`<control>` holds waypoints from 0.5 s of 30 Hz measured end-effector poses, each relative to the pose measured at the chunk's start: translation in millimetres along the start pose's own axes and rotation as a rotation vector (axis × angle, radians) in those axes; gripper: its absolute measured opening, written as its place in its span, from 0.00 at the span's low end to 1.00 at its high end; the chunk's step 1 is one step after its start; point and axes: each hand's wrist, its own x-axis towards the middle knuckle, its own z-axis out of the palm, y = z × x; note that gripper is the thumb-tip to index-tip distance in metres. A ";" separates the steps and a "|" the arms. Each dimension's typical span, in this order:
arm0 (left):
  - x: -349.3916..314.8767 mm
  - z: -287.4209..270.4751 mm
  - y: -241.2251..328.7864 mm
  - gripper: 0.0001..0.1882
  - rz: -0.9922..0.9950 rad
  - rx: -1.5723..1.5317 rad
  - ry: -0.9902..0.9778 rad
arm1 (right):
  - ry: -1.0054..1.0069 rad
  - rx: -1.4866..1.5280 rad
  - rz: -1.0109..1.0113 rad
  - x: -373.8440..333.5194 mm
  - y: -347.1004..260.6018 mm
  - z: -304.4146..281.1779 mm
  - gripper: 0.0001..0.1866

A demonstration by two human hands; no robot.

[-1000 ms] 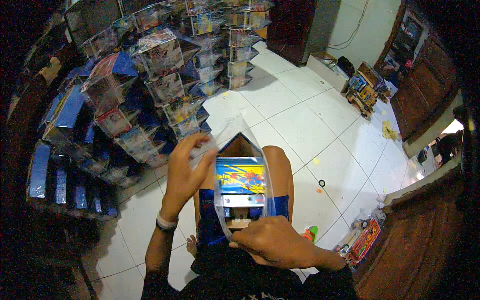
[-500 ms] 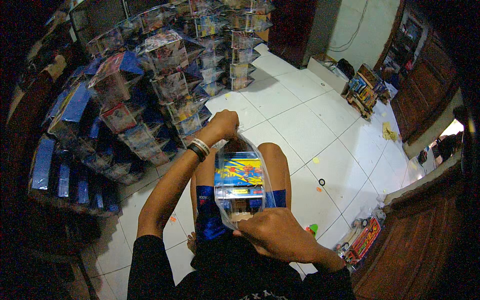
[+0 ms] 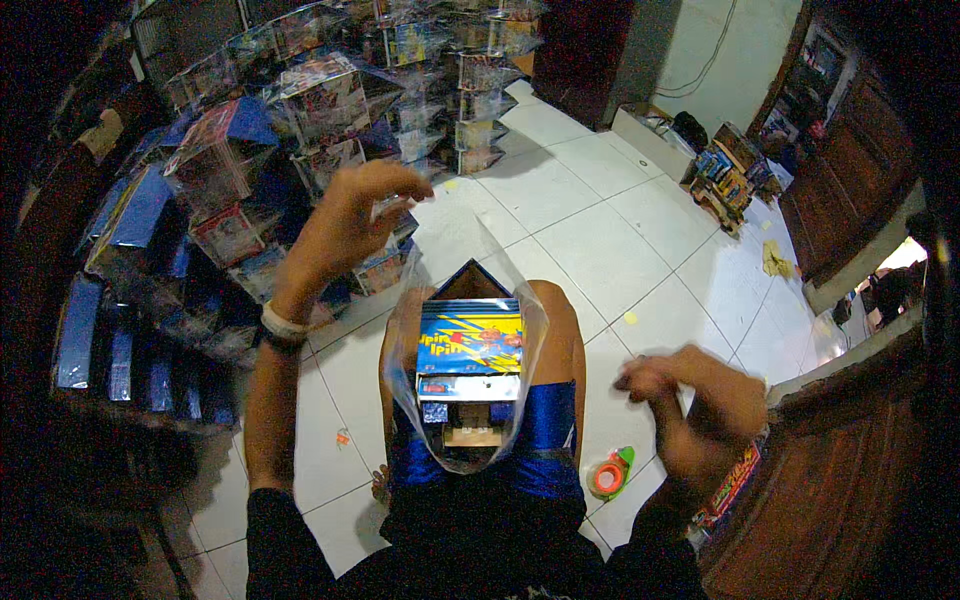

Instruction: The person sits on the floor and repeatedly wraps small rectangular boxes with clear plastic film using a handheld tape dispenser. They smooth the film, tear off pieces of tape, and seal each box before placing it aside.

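On my lap, between my bare thighs and blue shorts, rests a toy truck (image 3: 470,338) with a blue and yellow printed panel and a pale wooden front. A clear plastic bag (image 3: 533,350) is loosely around it, its far end spread toward the stacks. My left hand (image 3: 345,225) is raised to the upper left of the bag, fingers and thumb apart, touching nothing I can see. My right hand (image 3: 700,405) is off to the right of the bag, bent and smeared by motion; whether its fingers hold anything is unclear.
Tall stacks of plastic-wrapped printed boxes (image 3: 325,95) fill the left and far left. A green and orange tape dispenser (image 3: 610,474) lies on the tiled floor by my right thigh. Several toy pieces (image 3: 725,180) lie far right. A brown wooden door (image 3: 800,500) stands at the right.
Both hands have let go of the plastic bag. My left hand has moved up and left, my right hand out to the right. The bag has opened out wider.
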 end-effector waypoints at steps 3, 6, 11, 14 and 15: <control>-30.0 2.1 21.1 0.12 0.106 0.249 -0.191 | 0.070 -0.053 0.071 18.7 71.6 31.8 0.19; -33.0 12.4 19.7 0.09 0.166 0.185 -0.465 | -0.136 0.116 -0.203 26.3 137.3 93.2 0.18; -14.9 43.3 1.0 0.06 0.298 -0.081 -0.204 | -0.208 -0.154 -0.353 37.0 153.5 131.0 0.26; -11.4 82.5 2.9 0.08 0.286 -0.270 -0.204 | -0.234 -0.284 -0.386 39.7 136.0 125.3 0.25; -12.5 94.0 4.1 0.08 0.279 -0.266 -0.175 | -0.241 -0.340 -0.399 39.3 133.1 123.7 0.26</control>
